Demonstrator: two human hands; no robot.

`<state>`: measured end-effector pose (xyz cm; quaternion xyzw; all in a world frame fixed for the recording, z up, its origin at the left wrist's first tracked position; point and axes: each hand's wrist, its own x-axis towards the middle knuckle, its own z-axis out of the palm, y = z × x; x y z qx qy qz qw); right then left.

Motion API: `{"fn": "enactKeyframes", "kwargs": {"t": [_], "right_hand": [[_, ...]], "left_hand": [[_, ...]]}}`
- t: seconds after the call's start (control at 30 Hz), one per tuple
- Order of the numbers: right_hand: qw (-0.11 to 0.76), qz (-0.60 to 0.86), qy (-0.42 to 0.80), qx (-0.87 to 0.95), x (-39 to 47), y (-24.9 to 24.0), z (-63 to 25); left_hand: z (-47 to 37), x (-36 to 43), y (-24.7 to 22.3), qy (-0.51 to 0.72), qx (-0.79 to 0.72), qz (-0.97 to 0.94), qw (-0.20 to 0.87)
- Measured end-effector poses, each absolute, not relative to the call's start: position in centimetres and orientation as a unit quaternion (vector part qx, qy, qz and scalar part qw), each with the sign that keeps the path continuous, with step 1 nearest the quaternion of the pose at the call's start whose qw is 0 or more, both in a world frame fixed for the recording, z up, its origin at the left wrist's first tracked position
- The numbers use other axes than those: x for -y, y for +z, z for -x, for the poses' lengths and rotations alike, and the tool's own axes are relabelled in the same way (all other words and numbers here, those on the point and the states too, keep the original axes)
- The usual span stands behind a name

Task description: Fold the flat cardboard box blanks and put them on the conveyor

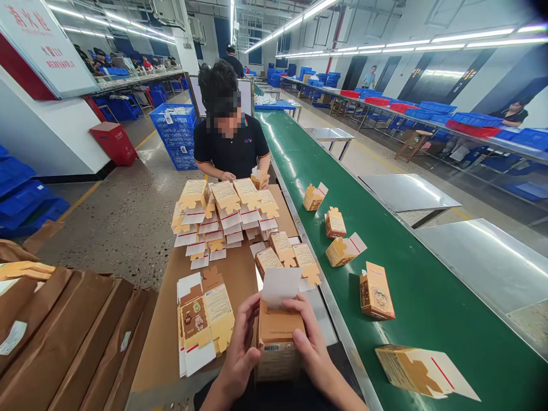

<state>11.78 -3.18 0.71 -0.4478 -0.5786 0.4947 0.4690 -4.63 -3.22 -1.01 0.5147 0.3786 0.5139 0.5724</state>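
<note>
Between my two hands is a small brown cardboard box (279,331), its white flap standing up at the far end. My left hand (242,342) lies along the box's left side, thumb near the edge. My right hand (309,339) grips the right side, with fingers bent over the top near the flap. Left of the box is a stack of flat, unfolded cartons (199,325) with printed figures. Just beyond are several formed boxes (282,249) with open flaps, and behind them a larger pile of similar open boxes (226,197).
A green conveyor belt (342,220) runs along my right, carrying several spaced-out boxes (377,291). Across the cardboard-covered table (162,342) a co-worker (231,142) holds a box. Large brown paper packages (64,337) stand at the left. Blue crates (173,134) sit behind.
</note>
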Motion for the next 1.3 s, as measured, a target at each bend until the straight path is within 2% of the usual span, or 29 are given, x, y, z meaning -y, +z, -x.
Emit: {"fn": "enactKeyframes", "kwargs": {"t": [0.1, 0.17, 0.3, 0.4, 0.67, 0.9, 1.03, 1.3], "right_hand": [[0.451, 0.436, 0.514, 0.585, 2.8, 1.9, -12.7], [0.398, 0.442, 0.508, 0.623, 2.8, 3.4, -13.4], [0.251, 0.458, 0.483, 0.702, 3.1, 6.6, -14.3], [0.211, 0.442, 0.495, 0.718, 2.9, 7.5, -14.4], [0.340, 0.434, 0.544, 0.633, 3.2, 5.5, -13.9], [0.362, 0.424, 0.602, 0.571, 3.6, 5.5, -14.0], [0.349, 0.456, 0.566, 0.591, 3.5, 5.5, -13.7], [0.392, 0.489, 0.468, 0.623, 4.9, 3.8, -13.0]], "left_hand": [[4.9, 3.5, -1.2, 0.503, -0.384, -0.500, 0.591], [5.1, 4.3, -1.4, 0.497, -0.398, -0.530, 0.560], [5.0, 5.6, -0.8, 0.498, -0.383, -0.667, 0.400], [4.5, 5.4, 0.1, 0.503, -0.350, -0.725, 0.315], [3.7, 4.5, 0.6, 0.525, -0.358, -0.735, 0.238], [3.4, 4.3, 0.6, 0.539, -0.326, -0.734, 0.255], [3.7, 4.2, 0.5, 0.546, -0.333, -0.735, 0.225], [3.6, 4.2, 0.5, 0.561, -0.313, -0.757, 0.120]]}}
